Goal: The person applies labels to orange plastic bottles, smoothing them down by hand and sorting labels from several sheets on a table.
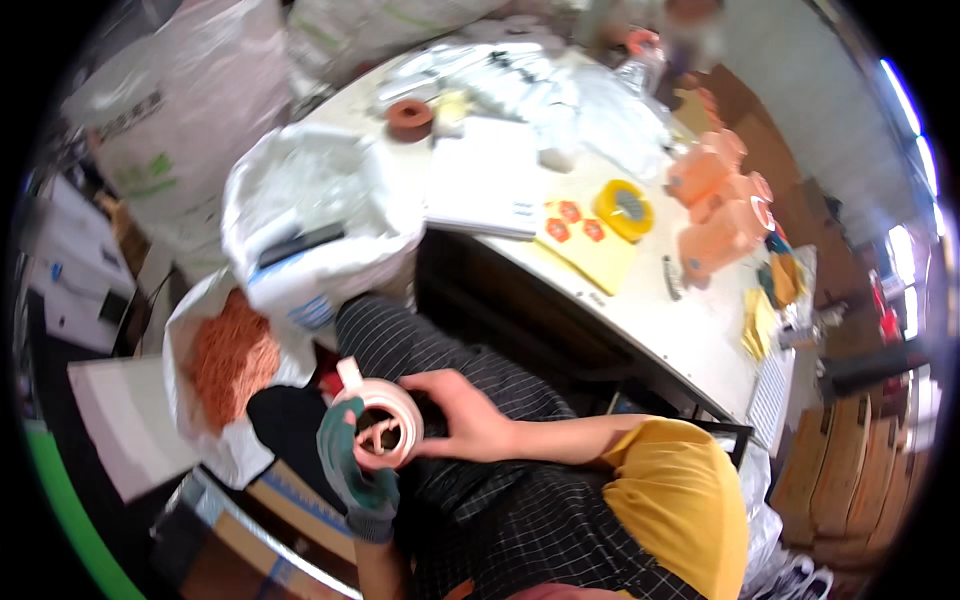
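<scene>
Both my hands hold a pale pink, round plastic container [399, 401] over my lap, its open mouth facing up. Light pink pieces show inside the dark opening, and a short tab sticks out at its upper left. My left hand [350, 462], in a green and grey work glove, curls round its left and lower rim. On the opposite side, my bare right hand [465, 415] grips the wall with thumb and fingers spread round it. What the fingertips touch underneath is hidden.
Left of my knees stand a white sack of orange-pink scraps [228, 358] and a larger white bag [395, 215] with clear plastic. On the white table [690, 340] are several translucent orange containers [722, 240], a yellow tape roll [624, 210], a yellow sheet [590, 262] and clear bags. Cartons [835, 470] stack at right.
</scene>
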Demonstrator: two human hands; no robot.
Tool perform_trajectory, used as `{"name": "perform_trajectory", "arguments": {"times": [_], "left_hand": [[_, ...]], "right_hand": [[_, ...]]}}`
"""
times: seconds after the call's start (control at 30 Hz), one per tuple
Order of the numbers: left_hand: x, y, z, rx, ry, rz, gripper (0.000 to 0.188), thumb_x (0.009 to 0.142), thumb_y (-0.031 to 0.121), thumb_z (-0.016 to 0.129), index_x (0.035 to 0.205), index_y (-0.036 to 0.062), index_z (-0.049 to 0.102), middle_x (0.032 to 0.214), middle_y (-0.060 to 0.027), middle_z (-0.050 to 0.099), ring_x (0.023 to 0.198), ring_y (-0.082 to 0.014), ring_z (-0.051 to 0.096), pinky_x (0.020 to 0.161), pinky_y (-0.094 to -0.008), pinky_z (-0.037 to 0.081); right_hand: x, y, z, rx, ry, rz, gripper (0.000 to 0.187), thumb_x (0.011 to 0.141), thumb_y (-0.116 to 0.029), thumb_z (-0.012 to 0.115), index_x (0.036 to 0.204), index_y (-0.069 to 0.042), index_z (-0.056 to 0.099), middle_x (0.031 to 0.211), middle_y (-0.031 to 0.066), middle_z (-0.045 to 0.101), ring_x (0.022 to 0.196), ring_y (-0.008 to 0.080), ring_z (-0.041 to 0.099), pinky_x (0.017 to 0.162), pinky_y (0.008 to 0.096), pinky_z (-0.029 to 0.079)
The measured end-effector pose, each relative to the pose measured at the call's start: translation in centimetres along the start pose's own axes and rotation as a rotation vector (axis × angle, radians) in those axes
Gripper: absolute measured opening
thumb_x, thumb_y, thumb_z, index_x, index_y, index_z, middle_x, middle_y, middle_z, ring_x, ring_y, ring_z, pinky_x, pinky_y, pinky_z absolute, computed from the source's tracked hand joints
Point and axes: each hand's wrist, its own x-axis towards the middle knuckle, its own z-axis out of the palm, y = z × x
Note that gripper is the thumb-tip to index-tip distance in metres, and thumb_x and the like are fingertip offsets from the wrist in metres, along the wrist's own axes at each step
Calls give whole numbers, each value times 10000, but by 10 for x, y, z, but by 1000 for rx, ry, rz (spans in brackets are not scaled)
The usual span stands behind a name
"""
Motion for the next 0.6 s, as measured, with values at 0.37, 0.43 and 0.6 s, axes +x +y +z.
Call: {"name": "perform_trajectory", "arguments": {"times": [0.37,0.43,0.6], "left_hand": [[13,57,-8,747,-153,91,362,994,352,646,1237,85,662,1215,-124,681,1164,-376,635,1094,-644,440],[20,66,-22,778,-205,60,331,945,307,671,1159,55,678,1149,-129,687,1138,-362,638,1083,-620,448],[31,70,-25,738,-400,-29,269,899,287,700,996,37,701,902,-125,660,992,-311,632,1086,-545,445]], "right_hand": [[29,22,59,158,-31,-273,1054,718,-277,906,1575,-47,338,1572,223,409,1487,464,365,1217,571,293],[44,11,55,205,-66,-418,990,754,-251,894,1563,-42,363,1558,219,419,1481,455,375,1217,555,308],[38,3,56,171,-6,-292,837,804,-161,850,1505,-15,416,1480,207,533,1427,473,454,1199,547,353]]}}
